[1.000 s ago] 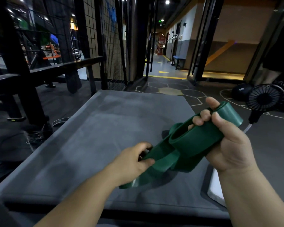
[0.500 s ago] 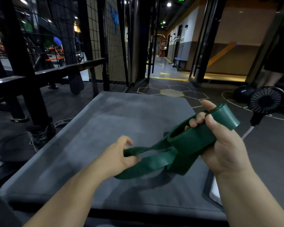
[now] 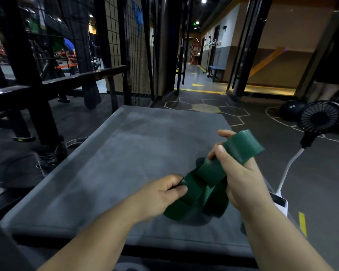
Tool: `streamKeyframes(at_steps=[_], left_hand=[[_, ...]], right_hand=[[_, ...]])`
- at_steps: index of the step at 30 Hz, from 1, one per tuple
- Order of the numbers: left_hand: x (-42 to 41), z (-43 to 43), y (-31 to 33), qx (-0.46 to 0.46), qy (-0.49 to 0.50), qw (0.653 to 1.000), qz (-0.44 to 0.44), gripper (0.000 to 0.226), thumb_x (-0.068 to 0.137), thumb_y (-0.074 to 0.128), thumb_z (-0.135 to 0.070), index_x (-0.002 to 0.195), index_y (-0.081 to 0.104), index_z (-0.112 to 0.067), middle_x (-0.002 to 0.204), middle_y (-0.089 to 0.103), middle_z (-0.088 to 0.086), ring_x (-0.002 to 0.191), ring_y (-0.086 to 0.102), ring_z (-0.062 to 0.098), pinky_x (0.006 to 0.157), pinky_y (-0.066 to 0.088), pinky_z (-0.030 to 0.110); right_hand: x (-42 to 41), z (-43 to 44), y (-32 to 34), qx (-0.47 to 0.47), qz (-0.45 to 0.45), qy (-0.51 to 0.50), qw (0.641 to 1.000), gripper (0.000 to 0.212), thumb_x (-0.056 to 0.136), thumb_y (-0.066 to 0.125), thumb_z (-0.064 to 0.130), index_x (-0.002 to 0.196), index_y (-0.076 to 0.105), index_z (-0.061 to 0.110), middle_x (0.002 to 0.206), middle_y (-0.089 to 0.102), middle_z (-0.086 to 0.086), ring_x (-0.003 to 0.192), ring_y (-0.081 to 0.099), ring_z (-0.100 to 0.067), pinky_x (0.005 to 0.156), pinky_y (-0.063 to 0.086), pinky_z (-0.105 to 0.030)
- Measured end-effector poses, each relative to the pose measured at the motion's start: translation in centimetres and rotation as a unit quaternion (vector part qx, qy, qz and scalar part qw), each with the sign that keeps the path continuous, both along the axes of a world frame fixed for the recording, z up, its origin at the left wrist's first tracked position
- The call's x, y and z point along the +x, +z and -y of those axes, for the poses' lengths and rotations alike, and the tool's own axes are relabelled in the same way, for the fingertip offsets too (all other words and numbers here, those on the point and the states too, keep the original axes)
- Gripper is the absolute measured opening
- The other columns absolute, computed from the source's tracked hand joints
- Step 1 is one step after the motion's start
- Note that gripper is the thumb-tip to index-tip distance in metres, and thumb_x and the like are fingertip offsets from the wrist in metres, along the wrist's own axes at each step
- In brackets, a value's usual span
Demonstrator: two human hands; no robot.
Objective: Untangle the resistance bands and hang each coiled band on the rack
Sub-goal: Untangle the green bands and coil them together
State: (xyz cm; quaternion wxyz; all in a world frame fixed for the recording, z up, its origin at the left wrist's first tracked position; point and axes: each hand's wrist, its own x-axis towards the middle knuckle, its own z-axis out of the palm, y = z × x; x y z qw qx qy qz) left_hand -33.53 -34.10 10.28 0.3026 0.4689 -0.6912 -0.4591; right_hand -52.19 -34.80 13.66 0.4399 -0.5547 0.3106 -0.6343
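A wide dark green resistance band [image 3: 209,173] is folded into loops above the right half of a grey padded platform [image 3: 110,157]. My right hand [image 3: 241,178] grips the upper folds, with one end sticking out past my fingers at the top right. My left hand [image 3: 160,194] pinches a lower loop of the same band between thumb and fingers. Two loops hang down between my hands, close to the pad. No rack hook shows clearly.
A black metal frame and wire mesh panels [image 3: 125,55] stand at the left and back. At the right a small black fan [image 3: 321,118] sits on a white stand, with a dark medicine ball [image 3: 292,110] behind it. Someone's legs [image 3: 327,89] show at the far right.
My left hand has moved right along the band and closed on a loop nearer my right hand. The stretched-out length has gathered into shorter loops, and both hands sit lower.
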Motion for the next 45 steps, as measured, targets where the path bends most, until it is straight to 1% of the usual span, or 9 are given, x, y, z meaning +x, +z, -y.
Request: streamKeyframes(at_steps=[10, 13, 17, 23, 26, 29, 36, 41, 45], left_hand=[[0.8, -0.5, 0.4, 0.128, -0.066, 0.96, -0.239, 0.065, 0.057, 0.066, -0.014, 0.118, 0.057, 0.005, 0.102, 0.066, 0.02, 0.095, 0.063, 0.03, 0.084, 0.051, 0.038], [0.9, -0.3, 0.3, 0.154, -0.068, 0.939, -0.299, 0.061, 0.053, 0.068, -0.014, 0.11, 0.062, 0.007, 0.102, 0.065, 0.026, 0.095, 0.063, 0.036, 0.087, 0.051, 0.041], [1.3, 0.0, 0.5, 0.169, -0.066, 0.922, -0.342, 0.043, 0.056, 0.069, -0.014, 0.097, 0.07, 0.001, 0.097, 0.067, 0.025, 0.086, 0.067, 0.032, 0.082, 0.055, 0.039], [0.3, -0.1, 1.0, 0.127, 0.06, 0.958, -0.248, 0.036, 0.056, 0.073, -0.021, 0.088, 0.061, -0.01, 0.079, 0.064, 0.01, 0.068, 0.061, 0.018, 0.061, 0.048, 0.028], [0.6, 0.4, 0.6, 0.057, 0.137, 0.963, -0.223, 0.045, 0.052, 0.082, -0.033, 0.079, 0.049, -0.02, 0.07, 0.054, -0.003, 0.062, 0.051, 0.011, 0.056, 0.04, 0.026], [0.4, 0.2, 0.2, 0.025, 0.113, 0.974, -0.193, 0.028, 0.079, 0.077, -0.031, 0.092, 0.054, -0.022, 0.093, 0.056, -0.004, 0.077, 0.053, 0.009, 0.068, 0.045, 0.025], [1.1, 0.5, -0.5, 0.038, -0.027, 0.987, -0.156, 0.087, 0.045, 0.086, -0.059, 0.12, 0.05, -0.034, 0.121, 0.059, 0.004, 0.106, 0.063, 0.013, 0.092, 0.053, 0.034], [0.0, 0.4, -0.6, -0.116, -0.008, 0.99, 0.074, 0.077, 0.045, 0.076, -0.06, 0.11, 0.04, -0.044, 0.125, 0.034, -0.013, 0.111, 0.043, -0.009, 0.094, 0.039, 0.009], [0.7, 1.3, -0.7, -0.139, 0.094, 0.985, 0.039, 0.047, 0.06, 0.064, -0.032, 0.103, 0.045, -0.037, 0.118, 0.041, -0.011, 0.097, 0.049, -0.006, 0.084, 0.039, 0.012]], right_hand=[[1.8, -0.9, -0.9, -0.046, -0.197, 0.087, 0.976, 0.018, 0.079, 0.072, 0.039, 0.094, 0.062, 0.039, 0.1, 0.061, 0.007, 0.101, 0.061, -0.014, 0.085, 0.052, -0.036], [1.6, -0.9, -1.1, -0.039, -0.249, 0.113, 0.961, 0.037, 0.077, 0.069, 0.061, 0.099, 0.065, 0.032, 0.108, 0.062, 0.011, 0.107, 0.062, -0.015, 0.093, 0.052, -0.043], [1.6, -0.8, -1.1, -0.053, -0.285, 0.136, 0.947, 0.04, 0.084, 0.06, 0.064, 0.108, 0.062, 0.032, 0.106, 0.065, 0.006, 0.105, 0.063, -0.009, 0.091, 0.05, -0.027], [0.9, -0.3, -1.2, -0.044, -0.365, 0.105, 0.924, 0.06, 0.063, 0.06, 0.084, 0.104, 0.058, 0.04, 0.103, 0.064, 0.025, 0.1, 0.06, 0.007, 0.08, 0.044, -0.008], [0.3, -0.5, -1.2, -0.047, -0.397, 0.097, 0.911, 0.048, 0.06, 0.078, 0.068, 0.096, 0.058, 0.044, 0.098, 0.063, 0.023, 0.093, 0.061, 0.004, 0.076, 0.046, -0.01], [0.0, -0.4, -1.6, -0.029, -0.385, 0.051, 0.921, 0.052, 0.058, 0.092, 0.042, 0.096, 0.056, 0.035, 0.091, 0.063, 0.013, 0.089, 0.061, 0.001, 0.076, 0.048, -0.015], [-0.4, -0.4, -1.4, 0.038, -0.249, 0.111, 0.961, 0.057, 0.054, 0.095, 0.019, 0.094, 0.054, 0.016, 0.077, 0.06, 0.013, 0.074, 0.062, -0.004, 0.066, 0.052, -0.021], [-0.6, -0.5, -1.2, 0.038, -0.224, 0.124, 0.966, 0.052, 0.056, 0.088, 0.03, 0.094, 0.054, 0.017, 0.076, 0.057, 0.012, 0.076, 0.058, -0.008, 0.07, 0.048, -0.022], [-1.4, -0.4, -0.7, 0.045, -0.215, 0.126, 0.967, 0.053, 0.049, 0.092, 0.033, 0.089, 0.057, 0.026, 0.081, 0.059, 0.006, 0.079, 0.061, -0.014, 0.069, 0.051, -0.027]])
